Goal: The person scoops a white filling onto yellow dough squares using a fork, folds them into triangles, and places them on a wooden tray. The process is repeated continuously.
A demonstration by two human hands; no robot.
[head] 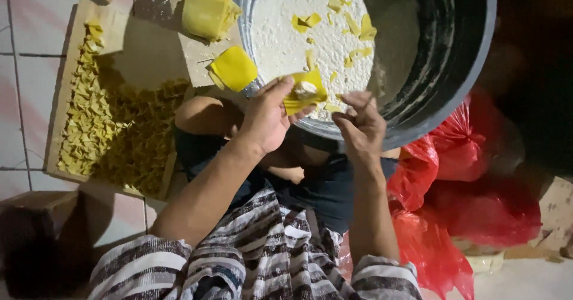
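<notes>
My left hand [268,118] holds a yellow square wrapper [304,91] with a small white lump of filling on it, just over the near rim of a big dark basin [453,67]. My right hand [361,124] is beside it, fingers bent, its fingertips close to the wrapper's right edge; I cannot tell whether they touch it. The basin holds white filling [286,25] with yellow wrapper scraps on top. A stack of yellow wrappers [234,67] lies on a small board left of the basin, and another yellow pile [209,11] sits behind it.
A wooden tray [65,127] at the left holds several folded yellow dumplings [119,133]. Red plastic bags [471,186] lie at the right. A cardboard box [36,210] sits at lower left on the tiled floor. My knees are under the basin's edge.
</notes>
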